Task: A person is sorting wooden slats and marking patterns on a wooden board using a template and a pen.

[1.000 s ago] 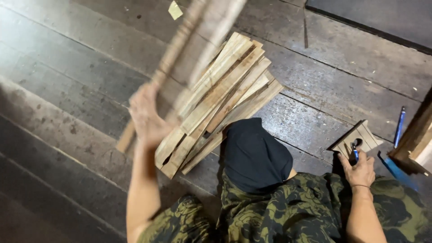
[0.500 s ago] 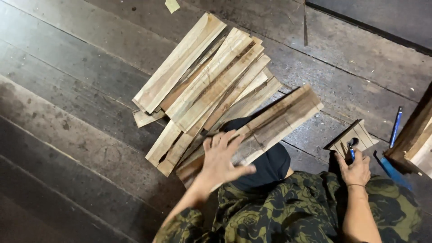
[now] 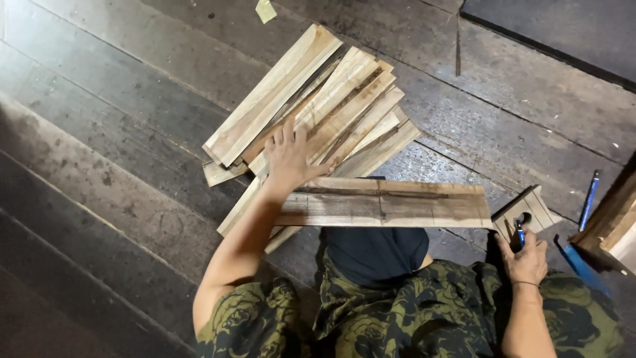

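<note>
Left hand (image 3: 289, 156) spread flat on one plank (image 3: 391, 203); right hand (image 3: 527, 257) gripping one blue pen (image 3: 520, 233).

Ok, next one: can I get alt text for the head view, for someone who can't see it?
Seen from above, a seated person's left hand rests flat on a pile of pale wooden slats and on the end of a wider board lying across their lap, on a dark plank floor. The right hand holds a blue pen against a small wooden block.
</note>
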